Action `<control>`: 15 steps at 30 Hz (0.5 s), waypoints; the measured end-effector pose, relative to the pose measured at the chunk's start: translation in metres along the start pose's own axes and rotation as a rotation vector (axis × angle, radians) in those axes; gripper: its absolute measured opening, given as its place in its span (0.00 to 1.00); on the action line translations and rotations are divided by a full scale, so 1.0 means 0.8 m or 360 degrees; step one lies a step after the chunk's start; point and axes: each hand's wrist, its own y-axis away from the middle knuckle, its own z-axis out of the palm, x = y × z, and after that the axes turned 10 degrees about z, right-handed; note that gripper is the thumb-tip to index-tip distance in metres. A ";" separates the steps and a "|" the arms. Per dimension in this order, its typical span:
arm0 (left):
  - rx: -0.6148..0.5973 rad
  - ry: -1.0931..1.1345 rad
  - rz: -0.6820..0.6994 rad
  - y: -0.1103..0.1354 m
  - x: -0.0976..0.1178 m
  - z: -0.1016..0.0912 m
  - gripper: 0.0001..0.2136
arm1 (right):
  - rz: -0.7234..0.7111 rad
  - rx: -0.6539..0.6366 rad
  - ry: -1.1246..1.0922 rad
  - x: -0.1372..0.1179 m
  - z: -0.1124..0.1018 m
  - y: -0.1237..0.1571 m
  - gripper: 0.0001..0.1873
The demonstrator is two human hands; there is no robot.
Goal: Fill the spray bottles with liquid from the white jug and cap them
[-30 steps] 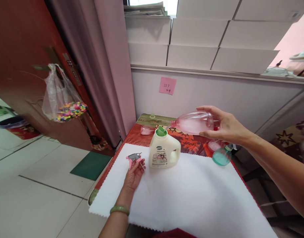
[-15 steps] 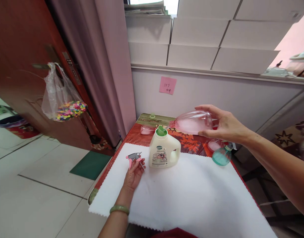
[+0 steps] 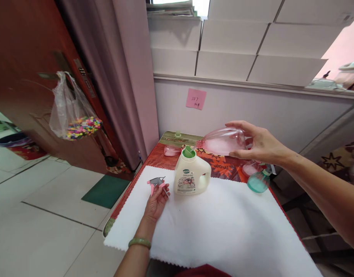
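My right hand grips a clear pink bottle round its base. It lies nearly level, its neck tipped to the left over the green spout of a cream detergent jug. Whitish liquid lies along the bottle's lower side, and a thin stream seems to run from its mouth into the spout. The jug stands upright on a white cloth. Low on the left, my left hand is closed on a grey and pink spray trigger head, resting by the cloth.
Behind the jug a small pink container and a pale green cap sit on the table. At the right stands a teal spray bottle, with another pink container beside it. A bag of colourful beads hangs from the door handle.
The pink bottle and my right hand have shifted very slightly left, and the bottle's mouth stays over the spout. My left hand keeps the trigger head in the same place.
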 end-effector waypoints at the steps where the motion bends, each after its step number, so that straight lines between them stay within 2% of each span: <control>1: -0.0002 -0.0001 0.0000 0.000 0.000 0.000 0.15 | -0.0002 -0.0001 0.0013 0.000 0.000 -0.001 0.42; 15: -0.0005 -0.0005 -0.0001 -0.001 -0.001 0.000 0.15 | -0.0072 -0.0022 0.0119 -0.008 0.000 -0.008 0.41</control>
